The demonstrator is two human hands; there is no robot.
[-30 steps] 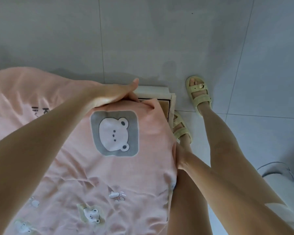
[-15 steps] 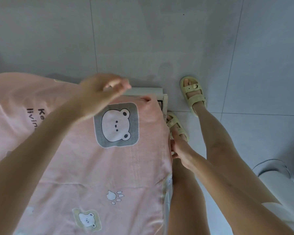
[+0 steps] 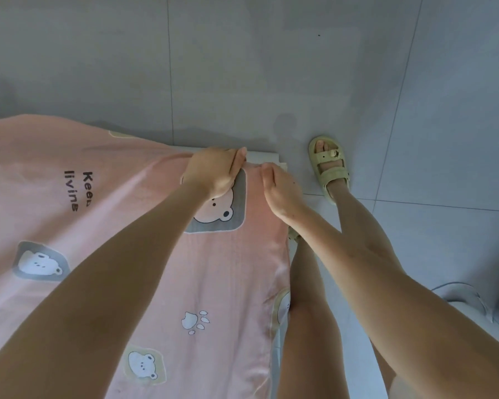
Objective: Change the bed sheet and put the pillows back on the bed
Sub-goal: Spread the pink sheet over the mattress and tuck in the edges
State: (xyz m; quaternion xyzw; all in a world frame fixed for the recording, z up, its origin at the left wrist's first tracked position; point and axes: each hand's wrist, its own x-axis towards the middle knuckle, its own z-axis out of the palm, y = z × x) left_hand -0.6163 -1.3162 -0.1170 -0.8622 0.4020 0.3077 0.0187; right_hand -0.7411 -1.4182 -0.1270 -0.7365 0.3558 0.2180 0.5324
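Observation:
A pink bed sheet (image 3: 133, 254) printed with bears, paws and dark lettering lies spread over the bed and fills the left half of the view. Both hands are at its far right corner. My left hand (image 3: 213, 171) holds the sheet's far edge, over a grey bear patch. Just to its right, my right hand (image 3: 280, 188) pinches the corner of the sheet with curled fingers. A strip of the white bed frame (image 3: 267, 155) shows beyond the fingertips. No pillow is in view.
Grey tiled floor (image 3: 271, 67) lies beyond and right of the bed. My legs stand against the bed's right side, one foot in a pale yellow sandal (image 3: 329, 165). A white rounded object (image 3: 458, 295) sits on the floor at the lower right.
My right hand has come up from the bed's side to the sheet's corner. My left hand has dropped from above the sheet onto its far edge. The sheet looks smoother.

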